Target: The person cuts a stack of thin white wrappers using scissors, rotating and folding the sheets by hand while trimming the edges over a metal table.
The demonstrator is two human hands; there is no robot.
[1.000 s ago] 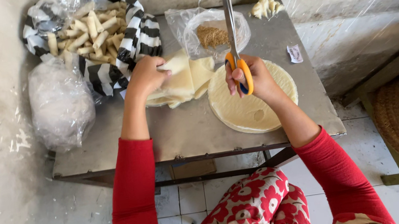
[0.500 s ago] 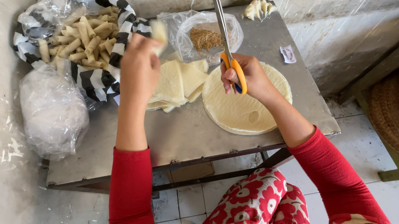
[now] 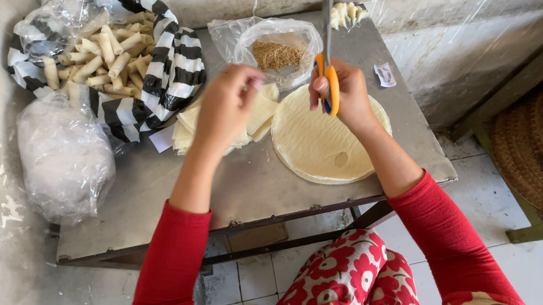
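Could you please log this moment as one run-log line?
left hand: raised over cut wrapper pieces, empty | right hand: holds orange-handled scissors upright | round wrapper stack: on metal table

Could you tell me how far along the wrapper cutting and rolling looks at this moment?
Done: many finished rolls fill the striped cloth, and cut wrapper pieces lie stacked on the table. In hand: the right hand holds orange-handled scissors upright; the left hand hovers over the cut pieces. Left: a stack of round wrappers, uncut, and a bag of filling.
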